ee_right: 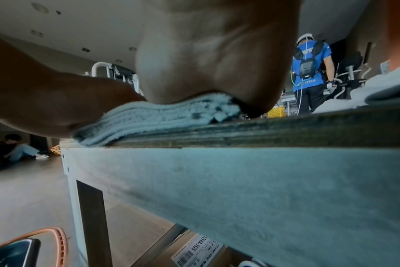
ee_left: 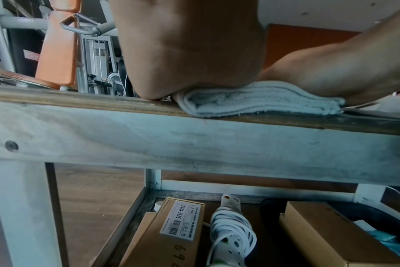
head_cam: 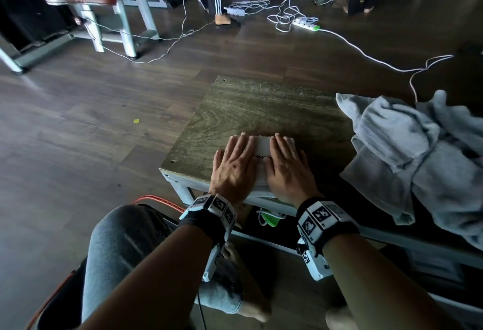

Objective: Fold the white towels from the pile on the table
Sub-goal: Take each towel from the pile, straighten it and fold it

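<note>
A small folded white towel (head_cam: 262, 146) lies near the front edge of the wooden table (head_cam: 261, 104). My left hand (head_cam: 235, 162) lies flat on its left half and my right hand (head_cam: 286, 165) lies flat on its right half, fingers straight, both pressing down. The wrist views show the folded towel (ee_left: 251, 101) (ee_right: 153, 117) as several stacked layers squeezed under the heels of both hands. A heap of unfolded white towels (head_cam: 418, 151) sits on the table's right side.
The far and left parts of the table top show bare wood. Under the table a shelf holds cardboard boxes (ee_left: 171, 233) and a coiled power strip (ee_left: 231, 227). White cables (head_cam: 287, 15) trail over the floor. A person in blue (ee_right: 311, 75) stands beyond.
</note>
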`<act>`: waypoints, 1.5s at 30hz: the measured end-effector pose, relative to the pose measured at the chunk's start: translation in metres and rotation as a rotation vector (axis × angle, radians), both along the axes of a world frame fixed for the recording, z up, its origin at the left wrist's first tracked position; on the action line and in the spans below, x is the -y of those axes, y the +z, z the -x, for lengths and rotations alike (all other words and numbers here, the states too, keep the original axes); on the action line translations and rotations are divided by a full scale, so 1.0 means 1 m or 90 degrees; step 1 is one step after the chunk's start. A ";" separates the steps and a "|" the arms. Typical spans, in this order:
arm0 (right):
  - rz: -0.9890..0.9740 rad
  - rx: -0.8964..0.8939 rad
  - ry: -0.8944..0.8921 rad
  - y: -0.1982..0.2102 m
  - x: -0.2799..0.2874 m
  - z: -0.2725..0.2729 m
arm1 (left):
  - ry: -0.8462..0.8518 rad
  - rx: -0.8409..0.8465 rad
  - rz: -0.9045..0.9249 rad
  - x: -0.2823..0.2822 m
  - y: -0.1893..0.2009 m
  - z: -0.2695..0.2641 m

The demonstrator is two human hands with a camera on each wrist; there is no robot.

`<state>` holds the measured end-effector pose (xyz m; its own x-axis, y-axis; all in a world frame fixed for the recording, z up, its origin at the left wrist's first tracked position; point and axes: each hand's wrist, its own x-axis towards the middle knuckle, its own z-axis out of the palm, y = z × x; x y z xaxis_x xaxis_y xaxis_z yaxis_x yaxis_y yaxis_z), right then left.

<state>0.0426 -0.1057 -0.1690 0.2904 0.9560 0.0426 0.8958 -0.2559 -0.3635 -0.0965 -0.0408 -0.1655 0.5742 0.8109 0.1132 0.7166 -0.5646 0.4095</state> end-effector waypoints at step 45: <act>0.139 -0.042 -0.070 -0.016 0.045 -0.026 | 0.139 -0.033 0.190 0.015 0.011 0.023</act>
<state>0.0687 -0.1505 -0.1846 0.3883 0.9030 -0.1839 0.8346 -0.4292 -0.3453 -0.1197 -0.0554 -0.1544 0.3828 0.9078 -0.1715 0.8314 -0.2576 0.4924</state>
